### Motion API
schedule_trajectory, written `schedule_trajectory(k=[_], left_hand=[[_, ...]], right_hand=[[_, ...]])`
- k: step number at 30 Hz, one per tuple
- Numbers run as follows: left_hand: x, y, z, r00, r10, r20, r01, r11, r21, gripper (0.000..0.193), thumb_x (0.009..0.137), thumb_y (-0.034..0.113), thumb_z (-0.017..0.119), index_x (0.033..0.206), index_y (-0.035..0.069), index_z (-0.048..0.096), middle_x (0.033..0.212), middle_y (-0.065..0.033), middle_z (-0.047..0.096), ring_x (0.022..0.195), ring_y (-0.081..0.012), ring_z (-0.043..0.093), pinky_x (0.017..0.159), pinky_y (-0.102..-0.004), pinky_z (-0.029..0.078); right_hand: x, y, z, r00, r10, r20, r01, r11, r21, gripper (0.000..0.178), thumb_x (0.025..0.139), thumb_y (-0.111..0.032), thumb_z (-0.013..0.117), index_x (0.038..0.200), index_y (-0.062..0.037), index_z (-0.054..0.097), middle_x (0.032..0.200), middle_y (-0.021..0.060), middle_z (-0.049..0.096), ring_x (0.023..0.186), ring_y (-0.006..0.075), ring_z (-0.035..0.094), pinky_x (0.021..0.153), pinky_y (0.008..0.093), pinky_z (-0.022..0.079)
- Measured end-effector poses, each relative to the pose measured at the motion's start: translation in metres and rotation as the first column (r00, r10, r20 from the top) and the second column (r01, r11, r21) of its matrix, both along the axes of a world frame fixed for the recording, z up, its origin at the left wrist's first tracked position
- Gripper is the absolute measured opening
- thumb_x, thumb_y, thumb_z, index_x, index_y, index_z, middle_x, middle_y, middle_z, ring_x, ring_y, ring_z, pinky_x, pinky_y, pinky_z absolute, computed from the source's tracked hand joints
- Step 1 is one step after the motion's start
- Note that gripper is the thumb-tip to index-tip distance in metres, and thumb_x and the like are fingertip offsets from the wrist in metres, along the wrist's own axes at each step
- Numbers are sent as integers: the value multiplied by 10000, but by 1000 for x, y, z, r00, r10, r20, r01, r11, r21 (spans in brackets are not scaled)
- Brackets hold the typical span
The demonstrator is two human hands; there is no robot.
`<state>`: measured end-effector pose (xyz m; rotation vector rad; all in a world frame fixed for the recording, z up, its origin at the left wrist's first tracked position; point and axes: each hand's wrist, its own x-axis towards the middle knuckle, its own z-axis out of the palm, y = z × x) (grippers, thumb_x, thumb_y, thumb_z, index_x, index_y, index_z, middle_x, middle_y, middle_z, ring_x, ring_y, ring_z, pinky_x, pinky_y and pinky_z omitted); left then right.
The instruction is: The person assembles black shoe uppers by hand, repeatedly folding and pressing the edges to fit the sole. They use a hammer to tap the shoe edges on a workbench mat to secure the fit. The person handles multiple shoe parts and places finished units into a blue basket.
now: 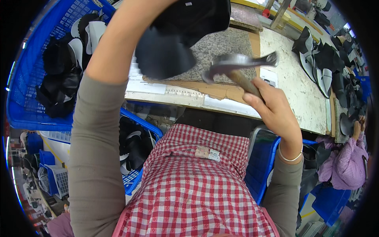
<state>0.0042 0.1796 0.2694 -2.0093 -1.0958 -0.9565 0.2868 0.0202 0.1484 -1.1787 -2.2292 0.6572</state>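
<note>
My right hand point(272, 108) is wrapped round the wooden handle of a hammer point(241, 62). The metal head, a little smeared by motion, is raised over the bench. From the left my other arm crosses upward, and only the base of my left hand point(156, 4) shows at the top edge; its fingers are hidden. Beside it is a black leather-like shoe-upper piece point(166, 53), its rounded lower part hanging over a speckled stone slab point(221, 43). How the piece is held cannot be seen. Brown cardboard point(221, 91) lies under the slab.
A blue basket point(23, 106) of black and white pieces stands at the left. Another blue crate point(134, 185) sits below it, and a blue bin point(260, 166) at my right. More shoe pieces point(316, 63) lie on the bench's right. A co-worker's checked sleeve point(347, 166) shows far right.
</note>
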Motion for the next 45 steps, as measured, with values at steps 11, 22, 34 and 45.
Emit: schedule_trajectory(k=[11, 22, 34, 45], left_hand=[[-51, 10, -197, 825, -548, 138, 450, 488, -748, 852, 851, 214, 788, 1609, 229, 399, 1606, -159, 411, 1491, -362, 357, 1216, -474, 357], [3, 31, -181, 935, -74, -348, 45, 995, -90, 581, 900, 289, 634, 1465, 165, 579, 1573, -241, 426, 1486, -462, 337, 1199, -691, 187], [-43, 20, -198, 986, -73, 149, 165, 340, -926, 471, 920, 182, 716, 1362, 95, 578, 1048, -164, 744, 944, -314, 731, 868, -435, 585], [-49, 26, -197, 796, 371, 479, 546, -99, -832, 566, 932, 206, 745, 1462, 139, 557, 1108, -109, 735, 864, -179, 733, 752, -317, 628]], right_hand=[[-30, 60, -125, 944, -224, 243, 225, 974, 25, 293, 1048, -230, 585, 1018, 51, 506, 741, 307, 661, 744, 519, 668, 651, 570, 526], [-35, 63, -127, 893, -352, 282, 340, 936, 92, 348, 1035, -217, 594, 1154, 107, 543, 733, 303, 669, 720, 498, 684, 642, 551, 542], [-42, 90, -75, 909, -270, 318, 239, 962, 133, 344, 1068, -314, 557, 1004, 22, 522, 744, 277, 677, 726, 493, 679, 663, 559, 539], [-74, 93, -83, 905, -280, 320, 213, 950, 227, 395, 1081, -369, 528, 990, 15, 540, 719, 268, 677, 665, 491, 671, 594, 556, 539]])
